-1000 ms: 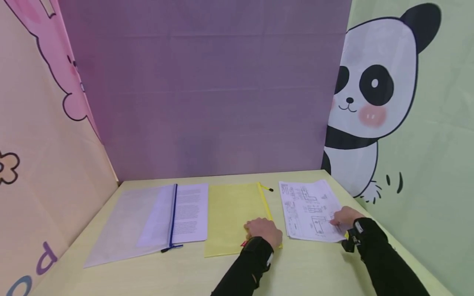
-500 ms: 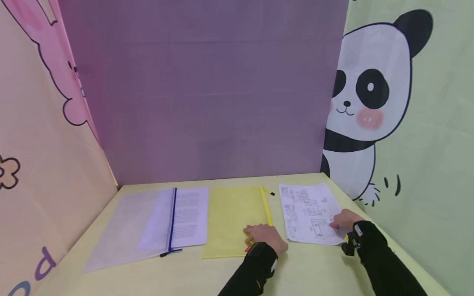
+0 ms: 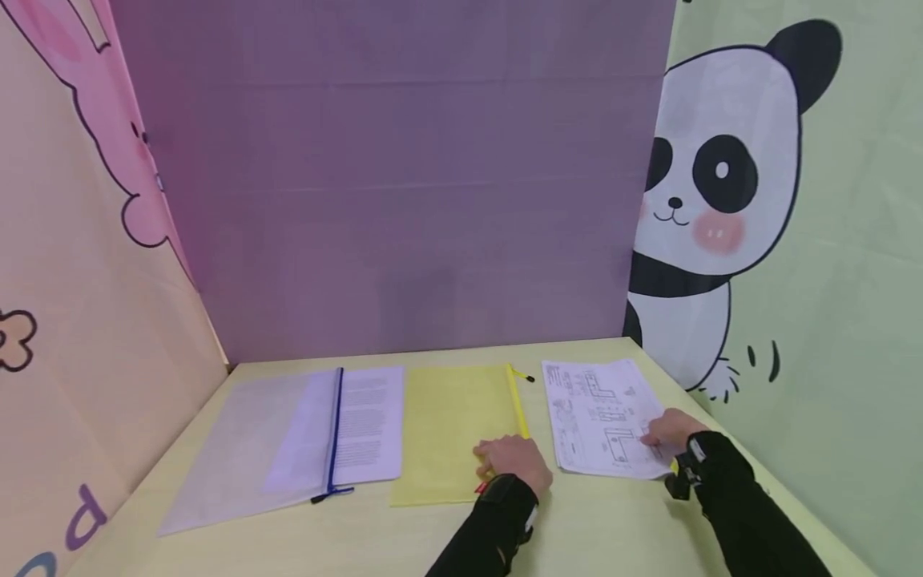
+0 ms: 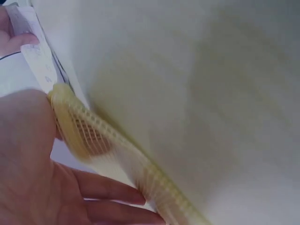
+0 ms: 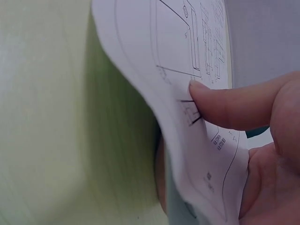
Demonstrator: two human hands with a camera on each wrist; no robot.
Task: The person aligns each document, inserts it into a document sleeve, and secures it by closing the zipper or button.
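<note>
The yellow mesh zip folder (image 3: pixel 447 409) lies in the middle of the table. My left hand (image 3: pixel 515 463) grips its lower right edge; in the left wrist view the folder's edge (image 4: pixel 122 136) bends between the thumb side and the fingers of the left hand (image 4: pixel 51 173). To the right lie sheets with line drawings (image 3: pixel 594 409). My right hand (image 3: pixel 674 429) pinches their lower right corner. In the right wrist view the thumb of the right hand (image 5: pixel 248 122) presses on top of the curved sheets (image 5: pixel 173 122), with a finger underneath.
On the left of the table (image 3: pixel 288 549) lies a clear folder (image 3: pixel 231 449) with a dark blue zip (image 3: pixel 336 429); a text page (image 3: pixel 371 425) sticks out on its right. A purple cloth (image 3: pixel 411 176) hangs behind the table, with patterned cloths at both sides.
The head view has shifted slightly. My left hand's pose has changed a little and it covers the lower end of the yellow zip, which showed beside it earlier. My right hand keeps its hold.
</note>
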